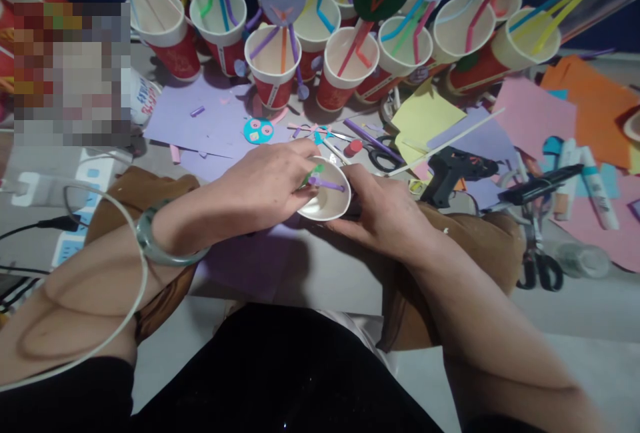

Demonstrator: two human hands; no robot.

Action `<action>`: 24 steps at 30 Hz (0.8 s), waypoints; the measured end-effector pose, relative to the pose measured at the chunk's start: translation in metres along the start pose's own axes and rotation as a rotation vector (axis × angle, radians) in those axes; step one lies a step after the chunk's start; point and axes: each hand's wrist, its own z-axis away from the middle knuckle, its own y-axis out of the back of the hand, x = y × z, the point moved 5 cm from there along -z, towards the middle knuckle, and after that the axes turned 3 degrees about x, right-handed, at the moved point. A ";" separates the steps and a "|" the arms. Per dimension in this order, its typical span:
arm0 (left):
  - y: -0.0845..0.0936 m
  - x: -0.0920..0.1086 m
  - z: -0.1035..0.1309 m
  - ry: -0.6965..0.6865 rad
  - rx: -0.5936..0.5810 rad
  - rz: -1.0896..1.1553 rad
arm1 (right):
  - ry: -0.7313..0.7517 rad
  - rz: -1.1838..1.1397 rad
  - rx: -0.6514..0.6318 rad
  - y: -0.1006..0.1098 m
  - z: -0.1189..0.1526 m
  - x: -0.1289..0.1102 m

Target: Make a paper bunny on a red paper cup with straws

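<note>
A white-lined paper cup (327,206) is tilted with its mouth towards me, in the middle of the head view. My right hand (385,209) is wrapped round its right side, thumb near the rim. My left hand (270,176), with a bangle (150,243) on its wrist, is closed at the left side of the mouth. Its fingertips pinch drinking straws: a purple straw (327,184) reaches across the opening, and a green piece (317,171) shows beside it. The exact grip is partly hidden. Just beyond lies a round blue paper face (259,131).
Several red paper cups (273,83) with straws and paper faces stand along the back. A black glue gun (453,169), scissors (540,266), white markers (597,186) and coloured paper (530,113) lie to the right. At left are a power strip (90,186) and a white cable (143,286).
</note>
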 end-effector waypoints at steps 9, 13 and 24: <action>0.001 0.000 0.000 0.030 0.003 -0.016 | -0.032 0.004 -0.010 -0.005 0.003 0.006; 0.000 0.002 0.000 0.015 0.014 -0.015 | -0.071 -0.053 0.013 -0.010 0.001 0.007; 0.003 0.003 -0.003 0.000 0.091 0.017 | -0.049 -0.100 0.057 -0.012 -0.002 0.004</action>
